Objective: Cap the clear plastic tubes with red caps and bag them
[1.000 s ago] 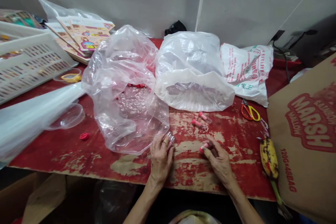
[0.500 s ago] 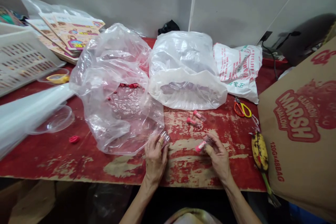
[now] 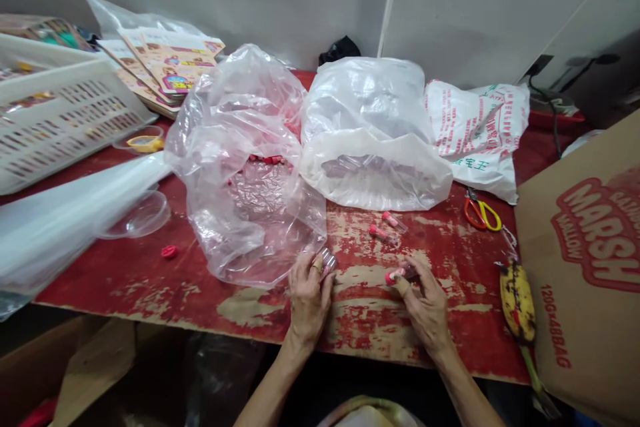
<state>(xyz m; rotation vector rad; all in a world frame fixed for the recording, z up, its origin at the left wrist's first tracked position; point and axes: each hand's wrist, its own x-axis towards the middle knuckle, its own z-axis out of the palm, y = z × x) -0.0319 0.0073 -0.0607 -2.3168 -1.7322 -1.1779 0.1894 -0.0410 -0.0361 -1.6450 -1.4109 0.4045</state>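
My left hand [image 3: 307, 297] is closed around small clear plastic tubes [image 3: 328, 260], whose ends stick out past the fingertips; the palm hides the rest. Between thumb and fingers of my right hand [image 3: 424, 303] is a small clear tube with a red cap [image 3: 392, 278], held low over the worn red tabletop [image 3: 365, 320]. Two more red-capped tubes lie on the table beyond my hands, a nearer tube [image 3: 383, 235] and a farther tube [image 3: 394, 221]. An open clear plastic bag [image 3: 225, 213] with several red caps [image 3: 271, 160] inside lies left of my left hand.
A white bag of clear pieces [image 3: 370, 127] stands at the back, beside a printed white sack [image 3: 480, 127]. Scissors [image 3: 483, 213], a banana [image 3: 517, 300] and a large carton [image 3: 590, 247] are on the right. Leftward are a loose red piece [image 3: 170, 251], clear lid [image 3: 137, 217] and white basket [image 3: 75, 120].
The view has swung left, so the table's things appear farther right. My right thumb and fingers have shifted on the red-capped tube. My left hand still holds the clear tubes.
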